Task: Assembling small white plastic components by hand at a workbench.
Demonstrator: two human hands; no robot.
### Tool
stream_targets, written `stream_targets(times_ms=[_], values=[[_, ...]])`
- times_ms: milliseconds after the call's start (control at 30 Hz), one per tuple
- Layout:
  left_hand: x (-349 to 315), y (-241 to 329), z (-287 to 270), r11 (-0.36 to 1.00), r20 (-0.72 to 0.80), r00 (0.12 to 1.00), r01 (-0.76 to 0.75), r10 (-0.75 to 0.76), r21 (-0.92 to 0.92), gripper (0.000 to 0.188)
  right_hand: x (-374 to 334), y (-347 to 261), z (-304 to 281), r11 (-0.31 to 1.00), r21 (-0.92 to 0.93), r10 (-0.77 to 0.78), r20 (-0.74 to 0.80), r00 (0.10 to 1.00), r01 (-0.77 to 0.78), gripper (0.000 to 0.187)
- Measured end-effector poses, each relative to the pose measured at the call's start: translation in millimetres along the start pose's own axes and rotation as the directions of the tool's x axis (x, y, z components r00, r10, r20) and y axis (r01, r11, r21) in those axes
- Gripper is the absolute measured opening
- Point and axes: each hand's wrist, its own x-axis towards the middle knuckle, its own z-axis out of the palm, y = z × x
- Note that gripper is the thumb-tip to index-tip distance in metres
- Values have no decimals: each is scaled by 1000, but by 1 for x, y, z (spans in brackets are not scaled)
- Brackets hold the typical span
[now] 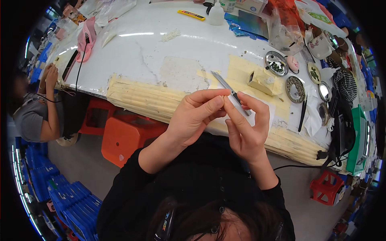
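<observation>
My right hand (pixel 246 128) grips a slim metal utility knife (pixel 225 83), whose blade end points up and to the left over the table edge. My left hand (pixel 193 116) sits close beside it, thumb and forefinger pinched together right at the knife's shaft. Whatever small piece those fingers hold is hidden. Both hands hover just in front of the white table (pixel 132 56), above its tape-covered front edge (pixel 140 98). A small cream block (pixel 259 82) lies on the table just behind my right hand.
Several round metal dishes (pixel 276 63) lie at the right, with a black pen (pixel 302 114). A yellow cutter (pixel 191 15) and a white bottle (pixel 216 15) stand at the back. Orange stools (pixel 124 136) sit under the table. Another person (pixel 38 108) sits at the left.
</observation>
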Motion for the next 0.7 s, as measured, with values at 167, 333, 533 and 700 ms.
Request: stream_targets(times_ms=[167,333,533,700], values=[[7,-1,-7,948,24,983,-184,184,261,12,-2,3,-9,999,-35,-19,-12,1000,19,40],[2,17,-17,915,57,982,-188,180,356,12,-2,11,-22,998,49,40,-100,994,-36,30],[-8,39,-25,722,5,919,-313,394,617,10,-11,32,-46,992,-10,126,-93,988,-128,23],[-43,84,-72,746,-18,903,-344,430,570,12,-12,54,-86,968,-119,213,-88,973,-223,20]])
